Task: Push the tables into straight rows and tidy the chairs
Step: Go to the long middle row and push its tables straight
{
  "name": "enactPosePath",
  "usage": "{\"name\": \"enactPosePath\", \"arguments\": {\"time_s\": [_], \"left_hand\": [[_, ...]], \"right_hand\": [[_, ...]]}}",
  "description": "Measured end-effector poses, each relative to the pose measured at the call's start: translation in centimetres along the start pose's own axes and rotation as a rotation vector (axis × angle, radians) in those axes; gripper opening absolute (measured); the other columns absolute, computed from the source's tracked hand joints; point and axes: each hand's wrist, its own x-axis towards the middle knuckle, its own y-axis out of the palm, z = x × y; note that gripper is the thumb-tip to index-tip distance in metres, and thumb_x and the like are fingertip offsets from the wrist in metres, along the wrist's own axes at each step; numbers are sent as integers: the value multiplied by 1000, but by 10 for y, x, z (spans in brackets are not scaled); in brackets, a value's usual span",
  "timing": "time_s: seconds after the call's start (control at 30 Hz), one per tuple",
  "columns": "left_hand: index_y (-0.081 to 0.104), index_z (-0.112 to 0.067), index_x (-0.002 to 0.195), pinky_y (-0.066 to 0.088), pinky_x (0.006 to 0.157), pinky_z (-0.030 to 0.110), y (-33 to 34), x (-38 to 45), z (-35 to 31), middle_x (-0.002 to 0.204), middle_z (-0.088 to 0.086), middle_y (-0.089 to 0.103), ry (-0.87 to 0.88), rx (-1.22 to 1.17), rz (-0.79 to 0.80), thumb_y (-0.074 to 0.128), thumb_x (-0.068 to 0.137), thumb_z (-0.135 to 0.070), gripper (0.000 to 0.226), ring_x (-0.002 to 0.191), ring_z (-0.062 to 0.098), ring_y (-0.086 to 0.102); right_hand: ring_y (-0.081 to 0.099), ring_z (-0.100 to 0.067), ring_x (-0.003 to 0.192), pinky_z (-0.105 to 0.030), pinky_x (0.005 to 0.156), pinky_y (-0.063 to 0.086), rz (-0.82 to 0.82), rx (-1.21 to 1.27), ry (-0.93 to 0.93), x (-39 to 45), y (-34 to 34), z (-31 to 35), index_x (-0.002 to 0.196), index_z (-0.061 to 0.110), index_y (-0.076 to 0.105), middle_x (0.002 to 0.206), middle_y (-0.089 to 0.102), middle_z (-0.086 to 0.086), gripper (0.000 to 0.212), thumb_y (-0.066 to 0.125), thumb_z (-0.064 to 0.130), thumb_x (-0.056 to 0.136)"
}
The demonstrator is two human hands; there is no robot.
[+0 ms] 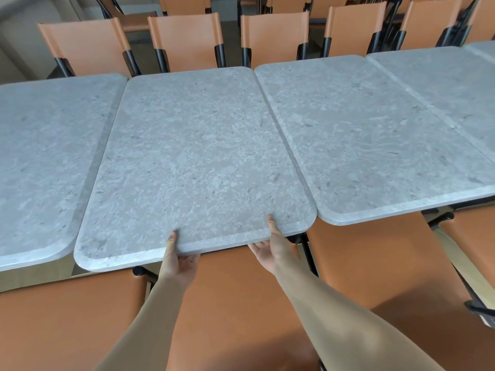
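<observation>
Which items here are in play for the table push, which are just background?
In play: middle table, left hand, right hand, both gripping its near edge; neighbouring tables.
Background: far chairs; rear stacked chairs.

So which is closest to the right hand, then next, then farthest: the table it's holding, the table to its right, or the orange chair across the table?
From the right hand:
1. Held table, gripped at its near edge.
2. Right-hand table, just beside.
3. Chair across, beyond the far edge.
</observation>
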Motion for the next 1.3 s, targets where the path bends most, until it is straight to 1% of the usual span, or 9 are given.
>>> {"name": "enactPosePath", "arguments": {"time_s": [0.27,0.37,0.47,0.53,0.63,0.73,0.87,1.0,1.3], "left_hand": [[68,-19,108,61,84,28,6,-4,2,105,-3,76,28,38,-64,72,91,-34,23,100,13,71],[64,-18,111,51,101,33,4,-15,5,112,1,71,-5,73,-68,66,96,-34,23,110,18,66],[55,-11,132,46,105,37,1,-30,9,126,7,62,-50,149,-131,60,102,-27,35,120,25,59],[49,-10,141,46,99,40,2,-46,9,131,8,60,-91,278,-150,53,105,-24,39,116,28,61],[53,-10,137,46,96,40,17,-81,-1,127,6,64,-100,486,-119,52,105,-24,35,110,26,64],[55,-11,133,45,101,39,41,-119,-16,133,5,63,-80,511,-15,46,107,-21,30,125,27,59],[61,-15,130,52,94,37,56,-172,-33,128,1,70,119,620,166,55,103,-20,29,116,21,68],[67,-21,124,52,98,36,47,-235,-52,123,-7,72,295,743,313,59,100,-27,26,111,12,71],[71,-23,115,51,100,35,-10,-353,-99,119,-13,73,519,849,428,59,101,-28,19,109,6,70]], "right_hand": [[62,-25,123,-41,109,48,-51,-35,11,7,0,-4,135,17,57,132,65,-7,50,69,41,92],[65,-25,118,-40,105,51,-101,-40,17,8,4,-3,131,17,60,126,69,-6,51,72,42,89],[69,-20,109,-35,95,57,-161,-134,35,-1,7,-3,127,15,61,121,71,-4,44,69,41,92],[69,-16,105,-31,85,59,-232,-269,50,-14,6,-6,133,13,57,124,68,-3,40,62,33,99],[68,-23,108,-36,90,58,-324,-333,117,-41,6,-10,134,6,55,128,66,-10,31,48,12,105],[68,-27,109,-41,97,56,-257,-321,127,-76,22,-13,130,7,56,126,66,-12,28,47,14,104],[66,-26,113,-41,100,53,-109,-412,-37,-130,50,-13,122,10,58,121,66,-9,22,49,17,104],[66,-20,110,-37,100,53,-2,-553,-253,-193,65,-14,118,15,62,114,69,-4,19,53,15,101],[67,-12,109,-38,99,53,123,-779,-520,-314,63,-61,119,19,65,120,67,2,21,55,18,100]]}}
